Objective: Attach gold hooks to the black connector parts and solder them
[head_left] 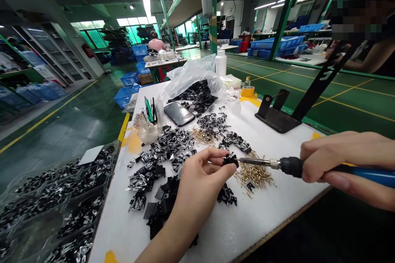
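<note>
My left hand (202, 181) is closed, pinching a small black part (231, 160) between thumb and fingers. My right hand (339, 156) is wrapped around the handle of a soldering iron (286, 165), which has a blue grip, a black collar and a metal shaft. The iron's tip reaches the black part; whether it touches cannot be made out. Under the shaft lies a heap of small brass-coloured pins (254, 174). Black plates (165, 197) lie partly hidden by my left hand, and metal-and-black clips (173, 146) are heaped beyond it.
A phone (179, 114) and a clear bag of black parts (197, 94) lie farther back on the white table (277, 205). A black metal stand (277, 119) is at the right, yellow tape (247, 91) at the back. Trays of parts (70, 189) stand at left. Another person sits beyond.
</note>
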Demonstrator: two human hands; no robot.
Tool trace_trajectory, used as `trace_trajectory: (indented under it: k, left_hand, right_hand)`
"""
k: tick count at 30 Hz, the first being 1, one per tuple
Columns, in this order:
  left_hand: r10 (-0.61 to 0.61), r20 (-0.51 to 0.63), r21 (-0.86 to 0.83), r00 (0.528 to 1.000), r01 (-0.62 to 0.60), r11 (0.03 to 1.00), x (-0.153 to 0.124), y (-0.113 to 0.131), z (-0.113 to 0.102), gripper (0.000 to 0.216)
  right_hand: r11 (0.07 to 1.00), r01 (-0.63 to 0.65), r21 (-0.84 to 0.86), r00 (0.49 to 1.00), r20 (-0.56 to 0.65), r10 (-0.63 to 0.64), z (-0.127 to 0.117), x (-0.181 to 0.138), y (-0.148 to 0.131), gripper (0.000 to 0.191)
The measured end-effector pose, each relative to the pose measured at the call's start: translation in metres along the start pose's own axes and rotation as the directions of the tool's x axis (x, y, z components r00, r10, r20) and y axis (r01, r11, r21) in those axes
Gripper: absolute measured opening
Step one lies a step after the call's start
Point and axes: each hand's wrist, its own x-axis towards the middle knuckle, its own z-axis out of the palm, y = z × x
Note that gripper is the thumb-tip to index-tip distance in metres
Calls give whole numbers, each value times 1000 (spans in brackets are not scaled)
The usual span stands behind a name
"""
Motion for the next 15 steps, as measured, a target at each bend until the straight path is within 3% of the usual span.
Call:
trace_trajectory:
  k: [8, 11, 13, 15]
  left_hand:
    - [7, 5, 38, 1000, -7, 999, 2, -1, 0, 23]
    - [2, -7, 53, 1000, -2, 999, 4, -1, -1, 23]
    - [3, -26, 61, 1000, -2, 998, 6, -1, -3, 23]
    - [16, -49, 67, 999, -13, 998, 8, 0, -6, 23]
  right_hand:
    - [997, 30, 73, 999, -21, -28, 5, -2, 2, 23]
    - [995, 94, -15, 994, 50, -94, -4, -4, 3, 27]
    - [990, 110, -92, 994, 33, -107, -14, -8, 8, 27]
    - [986, 31, -163, 999, -13, -33, -22, -15, 20, 22]
